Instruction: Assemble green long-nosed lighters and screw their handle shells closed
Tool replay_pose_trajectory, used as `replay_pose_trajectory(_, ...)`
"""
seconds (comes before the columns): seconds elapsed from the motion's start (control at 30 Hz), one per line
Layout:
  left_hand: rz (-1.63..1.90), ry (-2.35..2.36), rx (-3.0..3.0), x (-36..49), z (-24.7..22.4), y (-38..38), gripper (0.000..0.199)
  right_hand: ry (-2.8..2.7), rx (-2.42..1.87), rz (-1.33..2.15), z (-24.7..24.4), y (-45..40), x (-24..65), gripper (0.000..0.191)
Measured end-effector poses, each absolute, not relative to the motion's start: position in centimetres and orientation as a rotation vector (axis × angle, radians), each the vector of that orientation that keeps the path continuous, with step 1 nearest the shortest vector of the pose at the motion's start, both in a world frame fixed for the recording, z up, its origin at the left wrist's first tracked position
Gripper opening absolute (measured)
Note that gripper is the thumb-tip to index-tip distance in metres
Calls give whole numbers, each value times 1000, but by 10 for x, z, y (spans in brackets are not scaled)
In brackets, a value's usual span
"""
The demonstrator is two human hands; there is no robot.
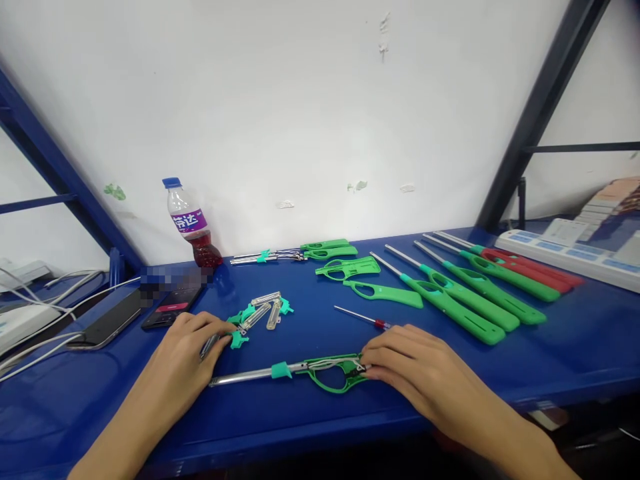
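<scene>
My left hand (193, 347) is closed, fingertips pinched, round a small greyish, see-through lighter fuel tank (209, 347), mostly covered by the fingers. A teal trigger piece (239, 340) touches or lies beside its fingertips. Clear fuel tanks (273, 315) and more teal pieces lie just beyond. My right hand (405, 360) grips the handle end of an opened green stick lighter half (327, 387), its fingertips at the pale wires. This half lies flat, with a metal tube (245, 377) and a teal collar (281, 370) pointing left. The handle's far end is hidden under the right hand.
A screwdriver (360, 316) lies beyond my right hand. Assembled green stick lighters (455, 310) and red ones (535, 268) are lined up at right. Green handle shells (383, 293) and metal tubes (250, 258) lie behind. At left are a drink bottle (193, 227), phones (173, 303) and white cables.
</scene>
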State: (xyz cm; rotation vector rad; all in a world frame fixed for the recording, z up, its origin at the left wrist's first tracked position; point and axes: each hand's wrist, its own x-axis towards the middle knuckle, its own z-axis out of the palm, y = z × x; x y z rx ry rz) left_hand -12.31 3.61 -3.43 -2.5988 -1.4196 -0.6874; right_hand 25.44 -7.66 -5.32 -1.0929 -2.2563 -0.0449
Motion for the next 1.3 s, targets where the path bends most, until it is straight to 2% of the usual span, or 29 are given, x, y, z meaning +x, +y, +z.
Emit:
replay_pose_trajectory(0.17,-747,-1390,-2557,-127,-32,36,41,-2254,-1111,-27,-53,-77,254,14)
replay_pose_trajectory(0.37,-837,-1417,-2427,-121,-29,24,44,-2265,-1130,-70,-53,-78,254,22)
replay_pose_trajectory(0.83,-620,-1399,-2582,-131,-36,27,38,-2284,-1155,-34,-57,-77,256,21)
replay_pose_trajectory(1.07,-791,-1341,-2553,-125,-30,25,43,-2274,-1141,-35,-57,-76,256,19)
replay_pose_trajectory(1.3,-947,-1241,-2592,-99,-17,-7,31,-2260,-1105,-17,-56,-77,256,13)
